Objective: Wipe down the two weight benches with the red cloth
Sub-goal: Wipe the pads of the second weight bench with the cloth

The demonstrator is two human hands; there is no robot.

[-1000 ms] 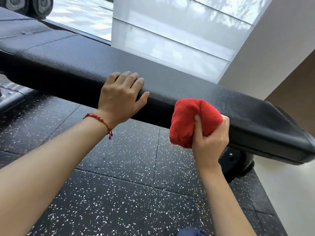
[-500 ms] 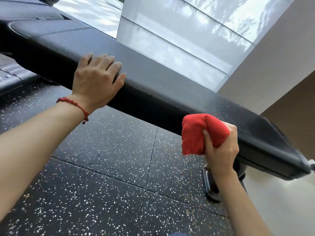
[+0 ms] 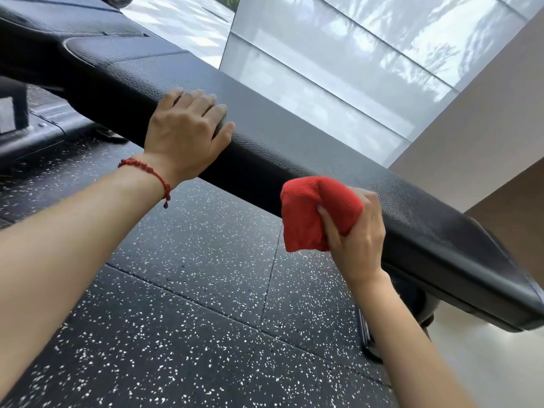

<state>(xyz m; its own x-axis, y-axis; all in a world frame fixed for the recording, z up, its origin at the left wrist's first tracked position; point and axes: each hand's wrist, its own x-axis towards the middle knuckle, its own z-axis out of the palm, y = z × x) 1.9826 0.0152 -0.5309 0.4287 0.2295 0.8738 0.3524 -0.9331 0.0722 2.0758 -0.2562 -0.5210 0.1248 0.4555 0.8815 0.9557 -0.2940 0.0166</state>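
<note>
Meanwhile left hand [image 3: 185, 134] rests flat on bench [image 3: 294, 148]; right hand [image 3: 353, 240] grips red cloth [image 3: 312, 213].

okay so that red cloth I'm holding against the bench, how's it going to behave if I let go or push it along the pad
The red cloth looks soft and floppy: it bunches into a wad in the right hand, so it would probably unfold and drop if released. Its fuzzy pile suggests it is light. Pushed along the textured bench pad, it will likely drag and crumple rather than slide stiffly.

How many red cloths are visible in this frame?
1. The red cloth is bunched in the right hand, against the near side edge of the black bench pad. Another could lie out of view.
</note>
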